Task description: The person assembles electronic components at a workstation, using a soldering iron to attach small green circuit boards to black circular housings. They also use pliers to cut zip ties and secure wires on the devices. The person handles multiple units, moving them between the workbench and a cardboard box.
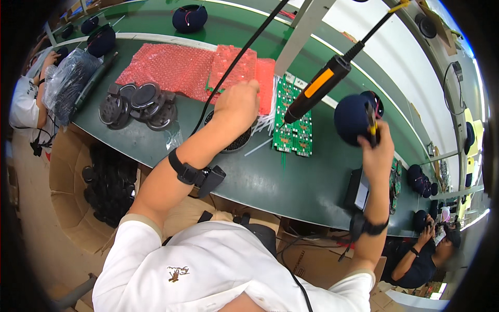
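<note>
Seen from the head camera, a person in a white short-sleeved shirt [208,265] works at a dark green bench [312,179]. Their bare left hand [237,106] is above the bench, beside a stack of red bubble-wrap sheets [234,61]; its back is toward me, so I cannot tell whether the fingers are apart or together. Under that wrist sits a round dish of small dark pieces [240,147]. Their bare right hand [378,153] is clamped on a slim yellow-and-black hand tool [372,125], which stands roughly upright in front of a navy-blue rounded shell [349,119]; whether the fingers touch the shell I cannot tell. Between the hands, a black power screwdriver with an orange panel [319,86] hangs slanted over green printed circuit boards [291,136].
</note>
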`<control>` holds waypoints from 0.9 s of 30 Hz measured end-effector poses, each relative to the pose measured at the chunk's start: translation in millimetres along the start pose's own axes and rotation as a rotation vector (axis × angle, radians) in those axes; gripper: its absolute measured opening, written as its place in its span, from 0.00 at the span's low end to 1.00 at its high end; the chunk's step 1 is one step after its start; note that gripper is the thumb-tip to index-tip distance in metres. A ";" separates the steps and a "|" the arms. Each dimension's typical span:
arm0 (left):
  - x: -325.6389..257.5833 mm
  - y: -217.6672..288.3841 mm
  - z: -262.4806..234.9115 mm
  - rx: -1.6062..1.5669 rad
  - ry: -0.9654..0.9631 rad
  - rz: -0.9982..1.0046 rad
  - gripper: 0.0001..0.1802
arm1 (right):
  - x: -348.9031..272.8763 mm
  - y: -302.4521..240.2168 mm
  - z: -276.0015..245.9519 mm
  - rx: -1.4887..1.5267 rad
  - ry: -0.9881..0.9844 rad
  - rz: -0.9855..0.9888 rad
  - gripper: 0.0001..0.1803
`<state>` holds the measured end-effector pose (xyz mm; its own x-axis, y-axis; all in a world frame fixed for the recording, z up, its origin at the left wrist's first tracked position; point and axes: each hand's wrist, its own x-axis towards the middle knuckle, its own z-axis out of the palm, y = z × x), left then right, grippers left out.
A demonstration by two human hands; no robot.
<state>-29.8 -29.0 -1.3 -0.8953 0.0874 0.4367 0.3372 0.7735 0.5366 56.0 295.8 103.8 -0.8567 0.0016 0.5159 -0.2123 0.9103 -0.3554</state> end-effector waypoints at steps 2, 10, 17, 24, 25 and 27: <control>-0.6 10.6 -9.3 -0.085 0.101 0.021 0.06 | -58.2 -34.9 -21.2 -0.005 -0.055 0.020 0.23; -37.2 90.2 -73.1 -0.681 0.263 0.193 0.05 | -163.4 -114.5 27.1 0.347 -0.041 -0.184 0.26; -67.4 123.6 -51.6 -0.451 -0.539 0.601 0.20 | -192.3 -98.1 23.5 0.618 0.099 -0.035 0.21; -94.1 143.5 -26.4 -0.311 -0.564 0.584 0.25 | -229.1 -59.9 24.4 0.384 0.014 0.320 0.18; -93.2 144.7 -26.6 -0.329 -0.586 0.556 0.24 | -230.8 -58.0 27.2 0.368 -0.001 0.345 0.18; -92.6 143.8 -24.2 -0.406 -0.614 0.511 0.22 | -229.1 -57.2 30.1 0.359 0.000 0.347 0.18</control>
<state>108.6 59.0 52.9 -0.5657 0.7713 0.2916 0.7102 0.2760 0.6477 250.3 231.0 -17.5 -0.9055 0.2790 0.3198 -0.0632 0.6564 -0.7517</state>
